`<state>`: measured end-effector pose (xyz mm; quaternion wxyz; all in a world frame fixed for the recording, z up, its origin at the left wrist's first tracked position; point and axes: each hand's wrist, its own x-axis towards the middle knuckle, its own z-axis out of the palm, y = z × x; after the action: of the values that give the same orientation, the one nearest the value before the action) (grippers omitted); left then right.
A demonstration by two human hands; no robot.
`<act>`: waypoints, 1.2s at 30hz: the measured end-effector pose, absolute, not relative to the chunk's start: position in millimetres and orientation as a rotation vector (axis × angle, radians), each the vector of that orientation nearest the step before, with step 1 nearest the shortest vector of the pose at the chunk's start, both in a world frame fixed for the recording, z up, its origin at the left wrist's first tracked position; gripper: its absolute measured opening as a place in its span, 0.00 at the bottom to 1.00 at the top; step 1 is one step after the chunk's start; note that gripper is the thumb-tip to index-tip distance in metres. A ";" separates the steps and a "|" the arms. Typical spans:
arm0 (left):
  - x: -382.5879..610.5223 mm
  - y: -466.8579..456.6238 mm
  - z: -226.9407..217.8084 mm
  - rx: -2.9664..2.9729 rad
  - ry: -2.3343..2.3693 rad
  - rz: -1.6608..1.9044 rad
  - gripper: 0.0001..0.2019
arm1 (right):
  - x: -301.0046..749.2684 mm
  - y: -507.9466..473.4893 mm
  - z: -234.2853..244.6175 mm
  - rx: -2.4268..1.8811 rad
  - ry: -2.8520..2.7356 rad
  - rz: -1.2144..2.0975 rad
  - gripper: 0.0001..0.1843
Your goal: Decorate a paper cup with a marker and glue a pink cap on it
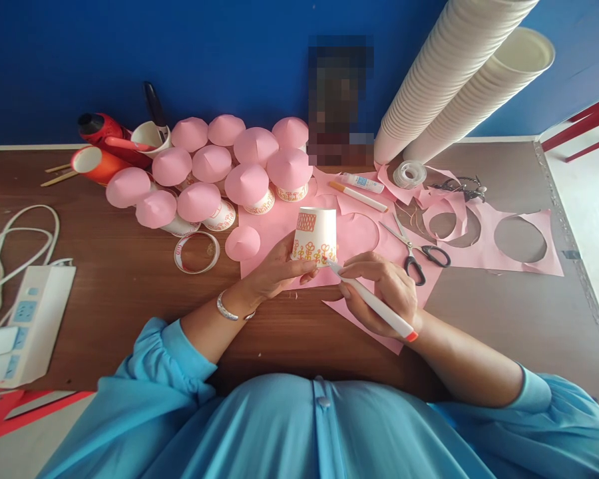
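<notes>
My left hand (274, 269) is closed around a white paper cup (324, 226) that stands mouth down. A red lattice window is drawn near its top, with orange and yellow flowers along the lower edge. In my right hand (392, 289) is a white marker (379, 307) with a red end, its tip at the cup's lower flowers. Pink paper (269, 266) lies beneath and behind the cup. Just left of it is a pink paper cone (242, 243). Scissors (409, 249) lie partly spread on the paper, beyond my right hand.
Several cups with pink cone tops (247, 184) crowd the back left, near a cut cup ring (196, 252). Tall cup stacks (444, 73) lean at the back right. Clear tape (410, 174), a glue bottle (362, 182) and cut-out pink sheets (489, 233) lie nearby. A power strip (42, 326) is left.
</notes>
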<state>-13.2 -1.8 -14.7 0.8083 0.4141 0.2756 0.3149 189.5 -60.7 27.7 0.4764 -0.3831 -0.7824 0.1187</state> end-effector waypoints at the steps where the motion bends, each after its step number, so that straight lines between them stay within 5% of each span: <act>1: -12.8 -1.6 -14.5 0.888 0.587 0.673 0.21 | 189.5 -60.7 27.7 -0.936 -1.914 0.285 0.15; 36: -9.5 -0.9 -9.7 0.883 0.551 0.690 0.20 | 188.9 -61.0 27.1 -0.935 -1.898 0.287 0.12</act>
<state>-9.5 -0.9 -9.7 0.8112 0.4134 0.2579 0.3232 188.9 -61.0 27.1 0.4823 -0.3836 -0.7787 0.1176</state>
